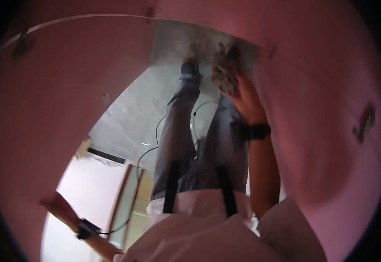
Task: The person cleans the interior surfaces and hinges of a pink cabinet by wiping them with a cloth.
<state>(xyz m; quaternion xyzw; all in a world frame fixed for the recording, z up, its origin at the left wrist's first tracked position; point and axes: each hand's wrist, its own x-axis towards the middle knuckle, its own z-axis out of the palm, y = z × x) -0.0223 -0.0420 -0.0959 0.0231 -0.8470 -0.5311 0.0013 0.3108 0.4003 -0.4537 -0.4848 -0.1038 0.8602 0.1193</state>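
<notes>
Right hand (246,98) is gripping a crumpled grey-brown cloth (223,76), fingers closing round the near end, loose folds hanging out ahead of it; probably bunched like that so one hand is enough. Cloth is sitting low, in front of the right leg, above the grey floor (129,109) and near the right-hand pink panel (321,109); blur is hiding whether it's touching anything. Left hand (63,213) is extending out to the side, its fingertips overlapping the edge of the left-hand pink panel (68,65); maybe steadying the panel or the person, but can't tell if it's grasping, touching or just hovering there, and nothing separate is showing in it. Person is standing between the panels, so the arms are probably spreading to fit the narrow space. Black bands are wrapping both wrists, and a thin cable (138,174) is running from the left band (87,229) past the trousers (177,122), likely hanging slack to leave the arm free. Metal fitting (366,120) is sticking out of the right panel. Containers: none I'm making out, so no contents to be listing.
</notes>
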